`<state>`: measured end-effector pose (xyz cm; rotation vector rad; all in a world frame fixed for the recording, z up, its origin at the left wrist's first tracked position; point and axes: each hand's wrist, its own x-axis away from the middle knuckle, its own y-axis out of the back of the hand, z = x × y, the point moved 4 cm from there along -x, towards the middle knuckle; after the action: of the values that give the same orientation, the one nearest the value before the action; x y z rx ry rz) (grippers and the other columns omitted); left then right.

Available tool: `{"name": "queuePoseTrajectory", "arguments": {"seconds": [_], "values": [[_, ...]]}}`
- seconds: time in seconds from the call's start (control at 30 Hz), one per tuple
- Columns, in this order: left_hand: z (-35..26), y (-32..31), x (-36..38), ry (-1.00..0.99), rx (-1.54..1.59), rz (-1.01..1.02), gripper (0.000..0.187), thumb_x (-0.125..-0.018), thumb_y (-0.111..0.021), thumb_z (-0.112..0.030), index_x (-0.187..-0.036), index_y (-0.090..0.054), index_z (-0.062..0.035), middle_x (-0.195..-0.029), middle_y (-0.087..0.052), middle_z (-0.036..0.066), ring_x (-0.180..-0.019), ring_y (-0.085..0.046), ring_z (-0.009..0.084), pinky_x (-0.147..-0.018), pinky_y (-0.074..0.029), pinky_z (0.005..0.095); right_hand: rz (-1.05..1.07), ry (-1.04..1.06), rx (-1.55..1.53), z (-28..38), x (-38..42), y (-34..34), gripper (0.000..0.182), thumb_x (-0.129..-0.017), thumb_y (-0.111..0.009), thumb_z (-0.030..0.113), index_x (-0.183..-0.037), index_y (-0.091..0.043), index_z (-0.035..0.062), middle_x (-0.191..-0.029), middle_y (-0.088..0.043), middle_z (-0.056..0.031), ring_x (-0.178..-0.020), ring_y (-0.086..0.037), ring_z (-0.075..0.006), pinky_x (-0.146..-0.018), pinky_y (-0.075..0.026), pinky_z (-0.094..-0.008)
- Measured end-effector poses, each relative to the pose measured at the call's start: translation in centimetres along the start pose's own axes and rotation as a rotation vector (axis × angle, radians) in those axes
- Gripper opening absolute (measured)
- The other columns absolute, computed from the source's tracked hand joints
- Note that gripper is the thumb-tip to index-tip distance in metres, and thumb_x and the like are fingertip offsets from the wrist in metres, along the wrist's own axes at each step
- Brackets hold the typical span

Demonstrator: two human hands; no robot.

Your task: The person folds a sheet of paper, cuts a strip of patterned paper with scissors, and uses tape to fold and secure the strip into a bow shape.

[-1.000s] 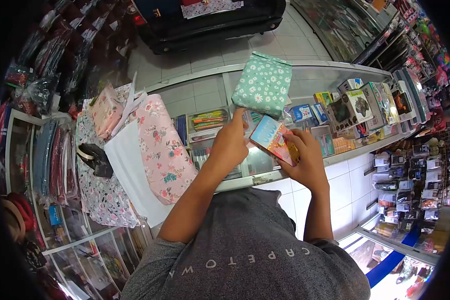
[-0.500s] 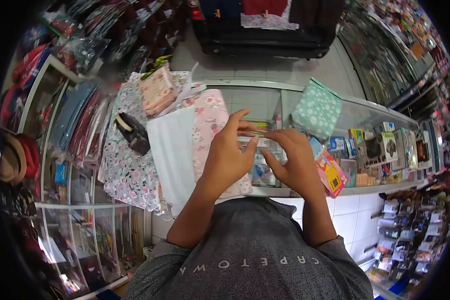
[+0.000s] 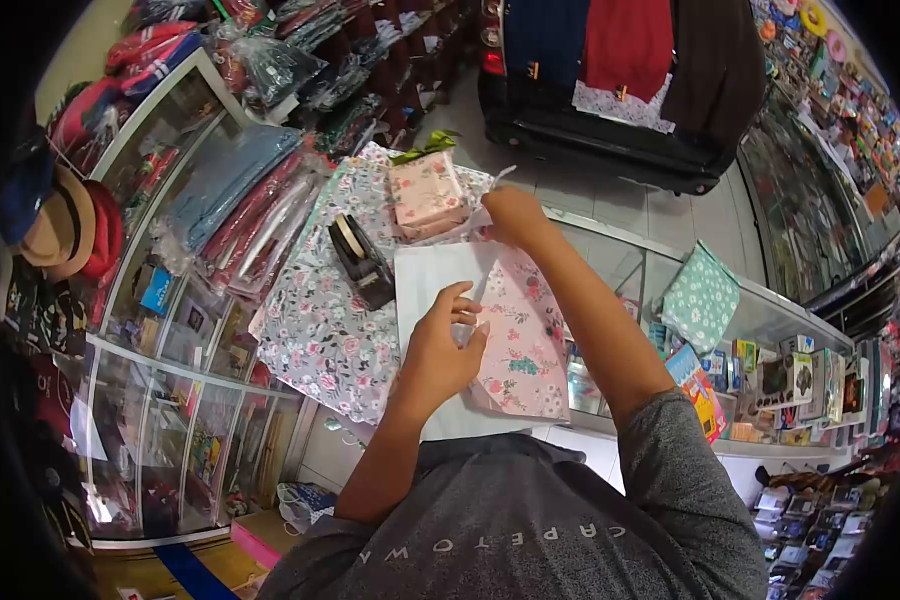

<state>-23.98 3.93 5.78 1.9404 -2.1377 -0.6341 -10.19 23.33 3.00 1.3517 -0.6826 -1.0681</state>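
My left hand [image 3: 440,355] hovers over the white sheet [image 3: 425,285] with its fingers bent and apart, holding nothing. Beyond it, my right hand [image 3: 515,215] reaches to the far side of the papers, by a thin translucent strip [image 3: 500,176]; its fingers are curled and partly hidden. Pink floral paper [image 3: 520,340] lies partly over the white sheet. A wrapped pink floral box [image 3: 427,195] with a green ribbon [image 3: 425,148] stands left of my right hand. The black tape dispenser [image 3: 362,262] rests on grey floral paper [image 3: 320,340].
A green floral package [image 3: 701,297] lies on the glass counter [image 3: 610,245] at the right, near a colourful packet [image 3: 697,390] and small boxes. Bagged clothes [image 3: 235,190] are stacked on the left. A car [image 3: 610,130] draped with cloths stands beyond the counter.
My view has turned left. My right hand has moved away from my left hand to the far edge of the papers, near the strip. My left hand is now over the white sheet.
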Motion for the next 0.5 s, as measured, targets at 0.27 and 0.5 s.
{"name": "queuePoseTrajectory", "arguments": {"seconds": [0.27,0.5], "values": [[1.5,2.4,0.1,0.056,-0.015,0.023,0.053,-0.086,-0.068,-0.007,-0.134,-0.047,-0.0041,-0.112,-0.066,0.012,-0.100,-0.065,0.0209,-0.072,-0.053,0.0306,0.030,-0.013,0.072,-2.0,0.0,-2.7,0.009,-0.076,-0.068,0.010,-0.084,-0.071,0.0070,-0.088,-0.070,-0.0159,-0.083,-0.069,-0.0341,-0.072,-0.055,-0.0451],[1.2,2.8,-3.1,-0.096,-0.153,-0.133,0.044,-0.088,-0.063,-0.003,-0.130,-0.051,-0.0023,-0.117,-0.063,0.015,-0.108,-0.062,0.0284,-0.086,-0.050,0.0378,-0.107,0.360,-0.216,-1.2,4.2,1.1,0.008,-0.077,-0.069,0.012,-0.084,-0.073,0.0113,-0.080,-0.070,-0.0101,-0.080,-0.067,-0.0313,-0.071,-0.053,-0.0438]]}}
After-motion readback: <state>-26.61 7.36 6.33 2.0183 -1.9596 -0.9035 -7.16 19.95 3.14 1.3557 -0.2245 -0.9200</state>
